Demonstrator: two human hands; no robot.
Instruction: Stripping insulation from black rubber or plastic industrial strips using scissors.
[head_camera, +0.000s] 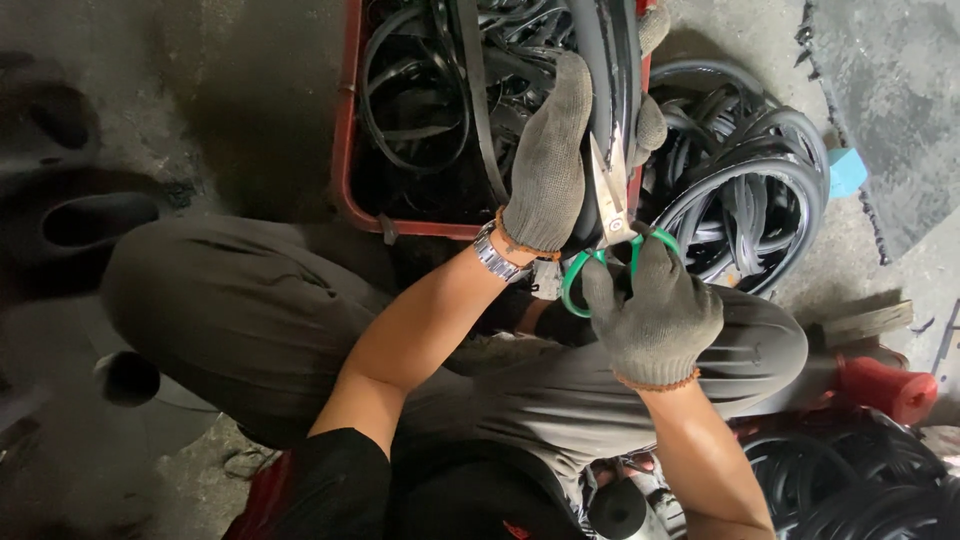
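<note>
Scissors (612, 215), green-handled, sit centre frame above the person's knees, just beside the near rim of the red crate (345, 150). Long axis runs approx. vertical in view: handles low, blades pointing up and away from the body, blades parted slightly. Right hand (655, 315), grey knit glove, is closed through the handle loops, fingers curled tight. Left hand (550, 165), same glove type, wraps a black rubber strip (610, 60) that rises along the crate's right wall; fingers closed round it, thumb side hidden. Blade tips lie against the strip; actual cut contact can't be confirmed, glove blocks it. Clearance: crate packed w/ tangled black strips, little free room above the hands. Right of the hands, a pile of coiled rubber rings (750, 180) crowds the edge. Open room only to the left, over bare concrete floor (200, 80), grey, stained, dim. Legs in grey trousers fill the lower frame.
</note>
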